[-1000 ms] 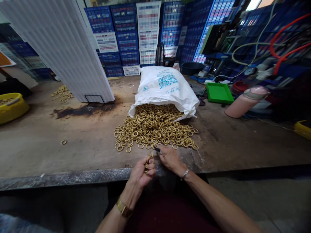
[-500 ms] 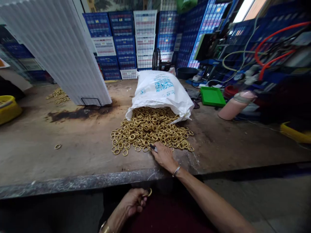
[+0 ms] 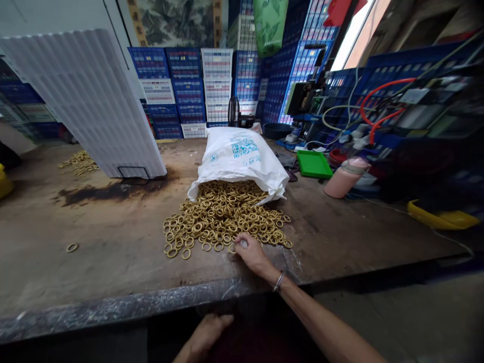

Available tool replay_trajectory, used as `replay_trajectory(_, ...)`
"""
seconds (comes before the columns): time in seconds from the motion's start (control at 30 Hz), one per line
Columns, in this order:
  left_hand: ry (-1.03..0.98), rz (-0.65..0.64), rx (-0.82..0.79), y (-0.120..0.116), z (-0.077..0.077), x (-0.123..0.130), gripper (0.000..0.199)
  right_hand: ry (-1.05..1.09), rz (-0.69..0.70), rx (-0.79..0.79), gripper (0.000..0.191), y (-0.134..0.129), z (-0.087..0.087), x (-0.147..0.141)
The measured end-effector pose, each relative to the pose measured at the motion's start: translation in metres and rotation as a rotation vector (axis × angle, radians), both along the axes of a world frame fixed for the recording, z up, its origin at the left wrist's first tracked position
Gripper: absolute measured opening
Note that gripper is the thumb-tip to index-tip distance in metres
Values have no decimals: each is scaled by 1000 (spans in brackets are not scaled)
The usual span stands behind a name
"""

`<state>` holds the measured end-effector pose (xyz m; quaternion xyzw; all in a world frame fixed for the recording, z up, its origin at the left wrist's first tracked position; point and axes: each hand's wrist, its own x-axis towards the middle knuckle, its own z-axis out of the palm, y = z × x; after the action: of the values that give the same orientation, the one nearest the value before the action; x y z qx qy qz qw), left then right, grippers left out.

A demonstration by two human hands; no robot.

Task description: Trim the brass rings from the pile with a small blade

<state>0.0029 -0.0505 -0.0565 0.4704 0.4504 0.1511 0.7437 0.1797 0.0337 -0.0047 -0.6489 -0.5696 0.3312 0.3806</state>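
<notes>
Many brass-coloured rings (image 3: 227, 214) spill in a heap from the mouth of a white sack (image 3: 242, 154) onto the brown table (image 3: 124, 262). At the heap's front edge is my right hand (image 3: 251, 253), its fingers closed together; a small pale thing shows between them, too small to name. Below the table edge, low in the view, my left hand (image 3: 212, 327) is dim and blurred, with its thumb pointing right. Whatever its fingers hold is hidden. One loose ring (image 3: 72, 247) lies apart on the left of the table.
A corrugated white panel (image 3: 102, 106) stands at the left in a wire holder, beside a smaller ring pile (image 3: 79, 164). Toward the right are a green tray (image 3: 313, 164), a pink bottle (image 3: 345, 179) and a yellow container (image 3: 442, 217). Stacked crates (image 3: 185, 91) rise behind.
The camera view has shifted, so the table scene sits lower and further left. My left hand has turned, and the ring seen at its fingertips no longer shows. My right hand remains at the heap's edge.
</notes>
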Motion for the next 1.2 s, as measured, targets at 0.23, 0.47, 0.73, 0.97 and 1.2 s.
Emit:
replay_trajectory(0.23,45,182,504,2,72,3,23,591,62,-334,19,-13,7,-4)
replay_trajectory(0.47,36,342,772,44,63,25,28,778,181,-474,22,-23,18,-7)
replay_trajectory(0.73,16,387,538,46,65,30,20,590,172,-359,24,-23,9,-11)
replay_trajectory(0.97,-143,362,232,47,66,29,30,402,197,-294,19,-19,18,-13)
replay_trajectory(1.2,-301,418,70,44,66,29,30,308,159,-225,17,-16,10,-6)
